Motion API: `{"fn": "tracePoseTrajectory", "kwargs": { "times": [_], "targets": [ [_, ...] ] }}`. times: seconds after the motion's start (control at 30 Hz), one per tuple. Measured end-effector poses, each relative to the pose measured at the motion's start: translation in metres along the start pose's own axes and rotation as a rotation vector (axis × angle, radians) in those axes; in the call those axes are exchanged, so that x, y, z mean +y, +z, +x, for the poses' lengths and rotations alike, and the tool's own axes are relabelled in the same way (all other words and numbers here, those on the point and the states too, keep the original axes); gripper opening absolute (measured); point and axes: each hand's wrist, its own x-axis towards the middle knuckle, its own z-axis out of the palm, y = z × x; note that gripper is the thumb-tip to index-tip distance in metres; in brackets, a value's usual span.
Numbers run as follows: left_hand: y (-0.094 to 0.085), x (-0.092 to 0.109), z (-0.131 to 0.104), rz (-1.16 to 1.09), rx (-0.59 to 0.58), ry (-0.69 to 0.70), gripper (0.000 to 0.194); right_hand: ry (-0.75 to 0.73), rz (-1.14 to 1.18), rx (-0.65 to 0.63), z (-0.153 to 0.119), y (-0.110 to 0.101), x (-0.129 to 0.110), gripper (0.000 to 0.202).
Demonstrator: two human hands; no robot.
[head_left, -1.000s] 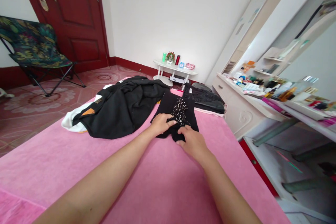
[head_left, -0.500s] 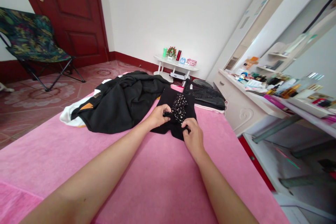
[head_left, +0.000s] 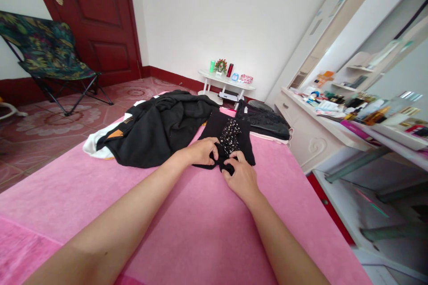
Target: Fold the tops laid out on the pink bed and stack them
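A black garment with a sequined patch (head_left: 230,136) lies folded on the pink bed cover (head_left: 200,227); its exact kind cannot be made out. My left hand (head_left: 204,151) is closed on the garment's near edge, left of the sequins. My right hand (head_left: 240,173) grips the same near edge a little to the right, fingers curled into the cloth. Only a small gap separates the two hands. To the left, a large black jacket-like garment (head_left: 163,129) with white and orange parts lies in a loose heap.
Behind on the right sits a stack of folded dark clothes (head_left: 267,122). A cluttered dressing table (head_left: 334,127) stands along the right side. Beyond the bed are a small white shelf table (head_left: 220,81), a folding chair (head_left: 56,60) and a red door (head_left: 96,18).
My hands have come closer together along the garment's near edge, bunching the cloth between them. My right hand has shifted slightly left. The view has turned slightly left.
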Motion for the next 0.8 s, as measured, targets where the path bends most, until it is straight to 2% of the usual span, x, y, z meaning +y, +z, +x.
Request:
{"fn": "tracePoseTrajectory", "kwargs": {
  "times": [0.17,0.33,0.53,0.67,0.8],
  "targets": [
    [0.006,0.008,0.001,0.147,0.008,-0.002,0.02,-0.015,-0.089,-0.058,0.002,-0.002,0.0,0.016],
    [0.002,0.021,-0.001,0.224,0.041,-0.032,0.02,-0.038,-0.167,-0.066,0.002,-0.002,0.0,0.013],
    [-0.001,0.023,-0.003,0.36,0.053,-0.009,0.028,-0.007,-0.115,-0.029,0.004,0.001,0.005,0.01],
    [-0.001,0.023,-0.004,0.351,0.082,-0.007,0.021,0.002,-0.049,-0.021,0.005,-0.005,0.006,0.008],
    [-0.012,0.02,-0.008,0.302,0.077,-0.039,0.024,-0.008,0.048,0.0,0.006,-0.014,0.009,0.008]
  ]
}}
